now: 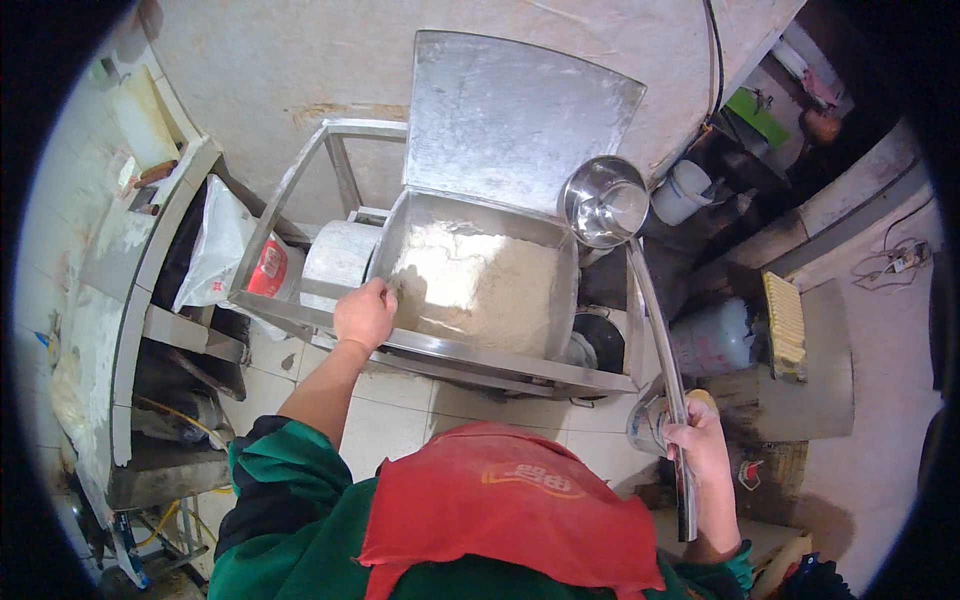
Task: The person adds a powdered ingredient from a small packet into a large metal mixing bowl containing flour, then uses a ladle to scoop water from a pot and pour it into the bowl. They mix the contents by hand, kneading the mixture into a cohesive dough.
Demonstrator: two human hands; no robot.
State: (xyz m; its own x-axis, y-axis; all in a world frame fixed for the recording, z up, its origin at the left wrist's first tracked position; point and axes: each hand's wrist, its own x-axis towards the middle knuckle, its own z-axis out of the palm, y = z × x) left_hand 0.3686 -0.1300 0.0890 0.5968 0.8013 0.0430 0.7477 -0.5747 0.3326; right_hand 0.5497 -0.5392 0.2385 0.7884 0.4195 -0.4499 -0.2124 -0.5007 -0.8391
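My right hand [695, 433] is closed around the long metal handle of a large ladle [606, 201]. The ladle's bowl is above the right back corner of a stainless steel mixer tub [568, 300], and clear liquid seems to lie in it. Pale flour-like powder [510, 292] covers the tub's bottom. The tub's metal lid [517, 112] stands raised against the wall. My left hand [365, 315] rests with curled fingers on the tub's near left rim; whether it grips the rim is hard to tell.
A metal frame [281, 202] surrounds the tub's left side, with a white and red sack [225, 247] beyond. A tiled counter [127, 300] runs along the left. White buckets [681, 193] stand at the right, near a tray of yellowish pieces [785, 326].
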